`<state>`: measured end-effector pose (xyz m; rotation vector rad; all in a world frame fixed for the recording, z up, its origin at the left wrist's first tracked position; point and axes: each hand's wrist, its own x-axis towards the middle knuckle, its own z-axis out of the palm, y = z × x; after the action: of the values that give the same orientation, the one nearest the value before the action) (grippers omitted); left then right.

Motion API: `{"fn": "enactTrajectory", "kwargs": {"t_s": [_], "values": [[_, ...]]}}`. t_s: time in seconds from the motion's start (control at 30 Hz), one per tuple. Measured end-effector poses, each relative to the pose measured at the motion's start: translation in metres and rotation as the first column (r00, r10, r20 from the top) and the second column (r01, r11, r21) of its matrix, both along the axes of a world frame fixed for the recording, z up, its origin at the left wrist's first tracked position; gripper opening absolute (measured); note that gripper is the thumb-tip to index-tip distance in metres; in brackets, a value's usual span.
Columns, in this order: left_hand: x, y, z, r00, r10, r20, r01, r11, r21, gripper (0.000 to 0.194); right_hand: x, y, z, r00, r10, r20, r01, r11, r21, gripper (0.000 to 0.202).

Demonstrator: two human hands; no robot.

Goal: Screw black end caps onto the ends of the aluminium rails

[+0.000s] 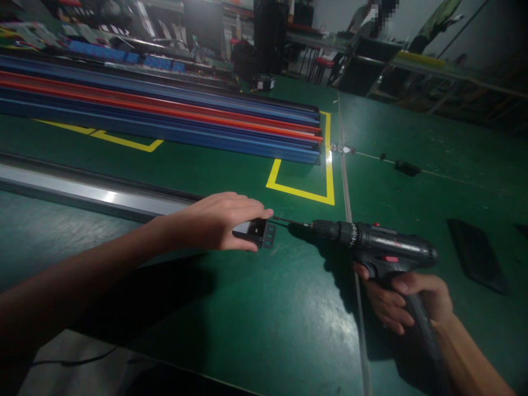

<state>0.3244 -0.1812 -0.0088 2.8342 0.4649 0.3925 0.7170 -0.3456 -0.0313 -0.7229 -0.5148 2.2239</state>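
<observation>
My left hand is wrapped over the right end of a long metal profile, thumb on the near side and fingers over the top. A black end cap with small slots sticks out at that end. In my right hand is a black power drill, gripped by its handle with a finger near the trigger. Its long thin bit points left, the tip close to the end cap and my left fingertips. Whether the tip touches the cap I cannot tell.
Several blue and red profiles lie side by side behind, over yellow tape markings. A dark flat piece lies at right. Farther off are a small black part on a cord, a small box and a red stool.
</observation>
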Motion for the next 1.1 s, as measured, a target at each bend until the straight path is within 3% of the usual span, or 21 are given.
{"fn": "enactTrajectory", "kwargs": {"t_s": [0.47,1.1], "values": [[0.0,0.0,-0.001,1.0,-0.009,-0.006,0.009,1.0,0.026,0.064,-0.003,0.001,-0.002,0.998,0.013,0.061,-0.012,1.0,-0.02,0.032],[-0.001,0.003,-0.007,1.0,-0.015,-0.024,0.015,0.999,0.032,0.063,0.0,0.002,-0.011,0.998,0.029,-0.058,-0.028,1.0,0.011,0.031]]}}
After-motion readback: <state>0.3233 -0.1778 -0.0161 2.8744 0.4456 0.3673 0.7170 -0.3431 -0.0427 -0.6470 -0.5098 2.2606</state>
